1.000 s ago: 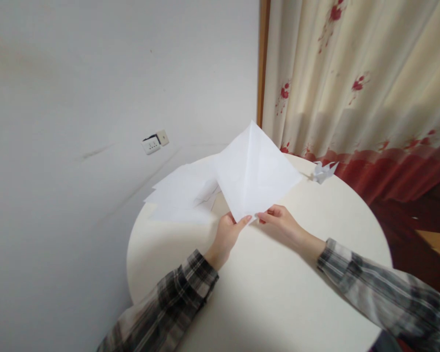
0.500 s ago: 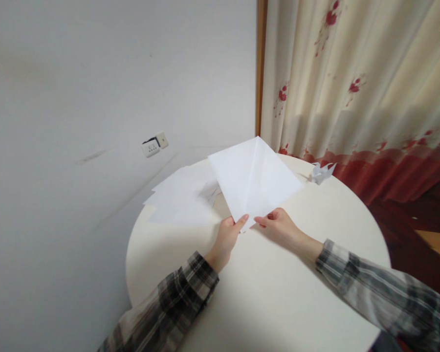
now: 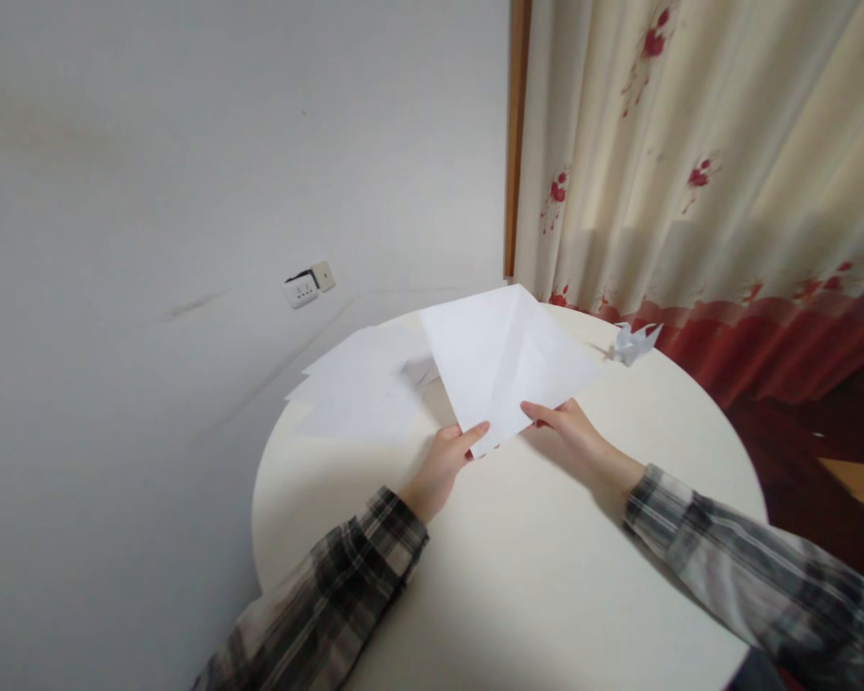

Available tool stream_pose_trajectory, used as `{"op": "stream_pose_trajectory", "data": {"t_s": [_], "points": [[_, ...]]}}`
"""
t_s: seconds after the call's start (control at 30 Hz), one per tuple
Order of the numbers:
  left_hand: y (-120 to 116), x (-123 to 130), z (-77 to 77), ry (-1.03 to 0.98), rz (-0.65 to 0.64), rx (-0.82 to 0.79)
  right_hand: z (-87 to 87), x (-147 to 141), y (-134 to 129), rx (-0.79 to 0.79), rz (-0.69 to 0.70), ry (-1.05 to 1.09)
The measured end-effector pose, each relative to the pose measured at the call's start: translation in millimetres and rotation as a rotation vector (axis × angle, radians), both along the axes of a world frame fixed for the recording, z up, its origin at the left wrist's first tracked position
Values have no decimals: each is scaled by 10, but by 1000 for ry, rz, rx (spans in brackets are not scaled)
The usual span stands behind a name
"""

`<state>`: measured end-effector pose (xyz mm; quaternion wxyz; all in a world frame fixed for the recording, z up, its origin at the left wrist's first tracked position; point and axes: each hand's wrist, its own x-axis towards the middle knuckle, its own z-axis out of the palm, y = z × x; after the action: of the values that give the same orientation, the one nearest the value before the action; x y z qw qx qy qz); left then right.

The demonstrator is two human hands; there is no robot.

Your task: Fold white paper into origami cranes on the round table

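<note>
A white sheet of paper [image 3: 500,360], roughly square with a diagonal crease, is held up above the round table, one corner pointing toward me. My left hand [image 3: 443,465] pinches it near that corner, thumb on top and fingers underneath. Along the lower right edge my right hand [image 3: 565,432] grips the same sheet, its thumb lying on the upper face. The fingers of both hands are partly hidden beneath the paper.
More white sheets [image 3: 360,389] lie spread at the table's far left. A folded paper crane [image 3: 630,344] stands near the far right edge of the white table [image 3: 518,576]. Behind are a wall with a socket [image 3: 302,290] and a flowered curtain [image 3: 648,173].
My right hand has shifted right and slightly up along the sheet's edge, its thumb now on the paper. The sheet's far corner has dipped a little, while my left hand keeps its hold.
</note>
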<state>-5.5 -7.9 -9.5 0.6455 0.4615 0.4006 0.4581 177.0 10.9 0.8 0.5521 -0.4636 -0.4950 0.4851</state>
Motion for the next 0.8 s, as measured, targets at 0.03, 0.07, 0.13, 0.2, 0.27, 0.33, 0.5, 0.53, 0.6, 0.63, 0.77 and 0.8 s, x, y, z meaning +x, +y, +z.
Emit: {"op": "stream_pose_trajectory", "data": {"t_s": [0.03,0.07,0.13,0.2,0.27,0.33,0.5,0.53,0.6,0.63,0.77,0.8], "points": [[0,-2,8,-12,-4,-8,-10,1,0,-4,1,-4],[-1,-3,15,-21,-11,-12,-19,0,-1,-7,2,-8],[-2,-5,26,-33,-34,-5,-37,-1,-2,-7,0,-8],[-4,-6,31,-37,-53,8,-48,1,-2,0,-1,-7],[-5,-7,32,-42,-66,15,-50,4,-1,8,2,-10],[-6,-8,31,-50,-76,18,-44,6,-3,15,5,-18],[-5,-5,24,-83,-99,26,-18,-9,-18,26,-19,-27],[-1,-4,18,-87,-96,21,-15,-14,-19,26,-25,-24],[13,-2,0,-82,-81,7,-12,-21,-20,27,-34,-15],[21,-2,-10,-74,-71,3,-11,-24,-19,28,-37,-10],[37,1,-27,-50,-37,1,1,-30,-20,38,-51,-3],[33,4,-22,-52,-29,-5,6,-31,-22,44,-54,-1]]}}
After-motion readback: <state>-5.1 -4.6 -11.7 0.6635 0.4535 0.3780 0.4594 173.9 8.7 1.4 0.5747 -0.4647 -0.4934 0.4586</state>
